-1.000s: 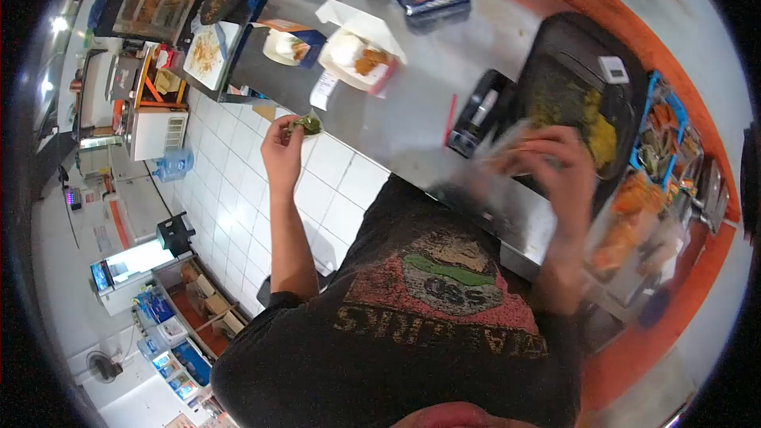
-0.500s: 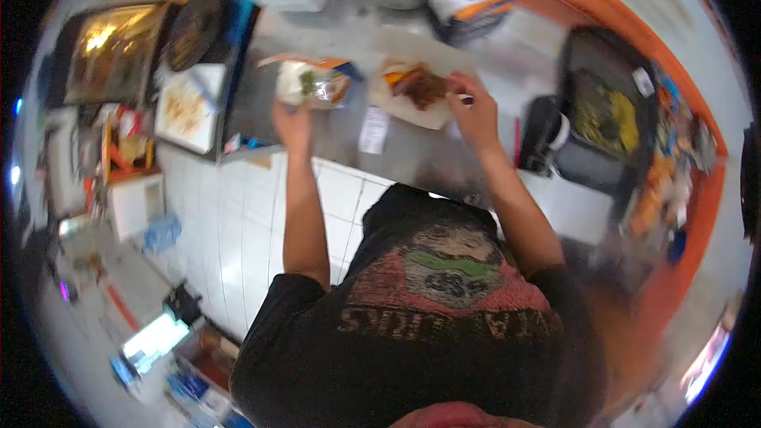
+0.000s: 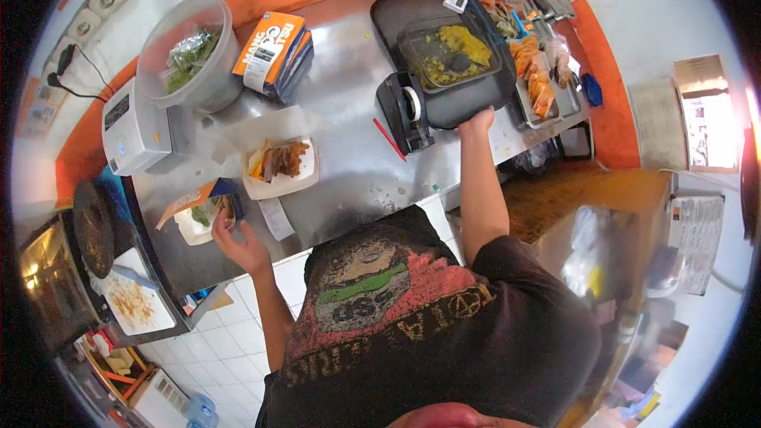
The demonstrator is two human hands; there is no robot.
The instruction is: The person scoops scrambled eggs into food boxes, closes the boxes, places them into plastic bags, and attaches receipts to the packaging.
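Observation:
My left hand (image 3: 242, 246) has its fingers apart beside the small open box (image 3: 193, 227), which contains white and green food and a wrapped item. My right hand (image 3: 477, 120) is closed at the near rim of the black tray (image 3: 468, 103); its fingertips are partly hidden. On that tray rests a clear container with yellow food (image 3: 464, 43). Between my hands, an open paper box (image 3: 305, 181) holds brown fried pieces (image 3: 285, 160) and something orange. A white paper slip (image 3: 276, 219) lies near it.
A black tape dispenser (image 3: 404, 111) and a red stick (image 3: 389, 139) are by the tray. Farther back stand folded orange-blue boxes (image 3: 273, 51), a clear tub of greens (image 3: 190, 63) and a white printer (image 3: 135, 127). Packed food (image 3: 539, 83) is at right.
The view has turned toward the right. My right hand has left the brown food and is now at the tray's rim. My left hand has drawn back slightly from the small box, fingers spread.

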